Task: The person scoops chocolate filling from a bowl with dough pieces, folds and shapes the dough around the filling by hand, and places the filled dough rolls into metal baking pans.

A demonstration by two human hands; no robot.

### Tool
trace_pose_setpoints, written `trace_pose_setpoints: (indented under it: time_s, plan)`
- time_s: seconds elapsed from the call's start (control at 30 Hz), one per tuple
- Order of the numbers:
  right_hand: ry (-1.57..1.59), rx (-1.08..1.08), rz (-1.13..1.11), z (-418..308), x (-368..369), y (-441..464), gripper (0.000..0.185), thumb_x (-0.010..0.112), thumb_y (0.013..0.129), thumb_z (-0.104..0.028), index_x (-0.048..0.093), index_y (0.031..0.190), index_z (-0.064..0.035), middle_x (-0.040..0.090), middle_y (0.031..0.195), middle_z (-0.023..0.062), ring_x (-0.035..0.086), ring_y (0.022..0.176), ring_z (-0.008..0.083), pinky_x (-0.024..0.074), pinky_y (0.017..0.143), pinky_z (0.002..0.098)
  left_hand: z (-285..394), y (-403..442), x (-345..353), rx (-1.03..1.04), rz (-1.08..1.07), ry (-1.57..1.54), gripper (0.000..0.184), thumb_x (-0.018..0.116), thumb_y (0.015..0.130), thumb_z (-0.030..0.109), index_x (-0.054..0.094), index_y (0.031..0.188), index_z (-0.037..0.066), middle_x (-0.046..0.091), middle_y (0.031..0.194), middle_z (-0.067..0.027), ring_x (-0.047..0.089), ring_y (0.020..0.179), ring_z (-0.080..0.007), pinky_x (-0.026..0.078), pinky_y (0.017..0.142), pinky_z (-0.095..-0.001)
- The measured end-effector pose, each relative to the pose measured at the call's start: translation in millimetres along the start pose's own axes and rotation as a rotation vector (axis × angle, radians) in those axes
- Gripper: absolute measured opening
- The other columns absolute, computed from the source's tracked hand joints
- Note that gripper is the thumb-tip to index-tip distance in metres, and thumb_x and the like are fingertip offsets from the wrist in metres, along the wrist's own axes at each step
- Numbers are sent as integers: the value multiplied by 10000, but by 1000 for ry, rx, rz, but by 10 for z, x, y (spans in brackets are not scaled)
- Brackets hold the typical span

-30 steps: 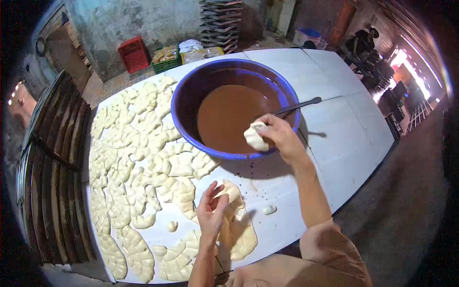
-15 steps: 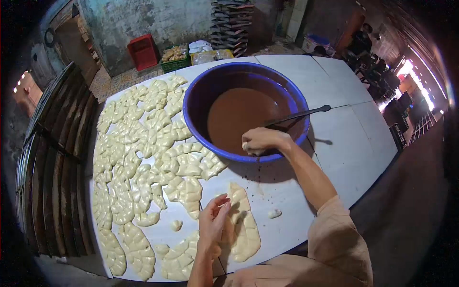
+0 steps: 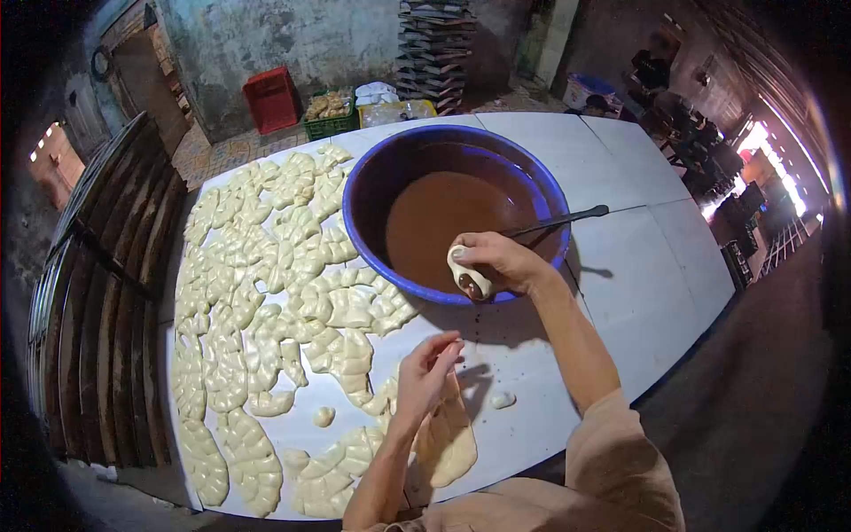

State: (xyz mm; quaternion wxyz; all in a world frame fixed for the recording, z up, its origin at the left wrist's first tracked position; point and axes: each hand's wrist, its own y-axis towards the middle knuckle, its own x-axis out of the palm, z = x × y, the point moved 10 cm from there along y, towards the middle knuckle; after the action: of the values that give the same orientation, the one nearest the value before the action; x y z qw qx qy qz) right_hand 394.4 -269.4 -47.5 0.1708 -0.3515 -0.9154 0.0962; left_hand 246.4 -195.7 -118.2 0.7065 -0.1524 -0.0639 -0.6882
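Observation:
Over the near right rim of the blue basin (image 3: 359, 239), my right hand (image 3: 505, 259) grips a pale dough piece (image 3: 458, 266) with brown filling showing at its lower end. Brown filling (image 3: 434, 222) lies inside the basin, and a dark-handled utensil (image 3: 567, 217) rests across its right rim. My left hand (image 3: 429, 372) is raised above a flat dough sheet (image 3: 450, 448), its thumb and fingers close together; whether anything small is between them is hidden. Many pale dough pieces (image 3: 310, 301) cover the left of the white table (image 3: 532, 452). One small lump (image 3: 503, 400) lies right of the sheet.
Stacked trays (image 3: 97, 310) stand left of the table. Behind it are a red crate (image 3: 270, 99), a green crate (image 3: 330, 124) with pale items, a yellow crate (image 3: 397, 112) and another tray stack (image 3: 434, 53). A person (image 3: 651, 69) is at the back right.
My right hand first lowered the dough towards the basin, then lifted it back with brown filling showing. My left hand has moved up and right over the sheet.

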Motion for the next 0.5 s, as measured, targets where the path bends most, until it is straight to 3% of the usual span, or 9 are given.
trace_pose_setpoints:
  time_s: [0.1,0.13,0.23,0.37,0.4,0.5]
  plan:
    - [94,-105,84,-36,19,-176,185,634,922,-206,588,1015,-53,635,851,44,622,713,105,509,617,239,144,135,198,-39,-13,-217,405,542,1001,296,555,1276,-1,637,1198,-105,626,1067,-176,538,855,-332]
    - [175,-156,91,-16,30,-228,163,626,931,-185,583,1029,-62,640,872,43,632,729,102,521,638,232,149,176,260,-61,-6,-285,424,499,1013,339,546,1283,15,629,1205,-100,611,1094,-189,515,914,-384]
    - [272,-179,185,83,129,-458,162,629,932,-179,579,1036,-67,642,888,38,639,736,98,533,654,237,97,230,409,-40,-67,-586,411,511,1004,344,555,1265,29,623,1204,-94,599,1105,-200,471,976,-421]
    - [395,-168,246,406,107,-696,151,595,940,-141,559,1065,-66,632,894,26,626,744,81,536,652,250,34,133,440,-91,-82,-575,366,547,983,340,581,1185,37,620,1173,-85,591,1101,-217,447,988,-446]
    - [395,-166,172,426,150,-766,248,606,904,-81,545,1142,-54,621,983,47,626,857,107,542,678,259,-51,135,339,-90,13,-585,326,598,961,300,604,1135,25,638,1094,-73,625,1015,-207,480,942,-414]
    - [-106,-381,333,601,36,-972,401,673,835,-35,510,1201,-30,599,1129,106,618,1031,180,542,860,326,-155,137,-4,-64,197,-378,265,647,933,249,632,1046,10,656,972,-56,651,890,-176,520,872,-351]
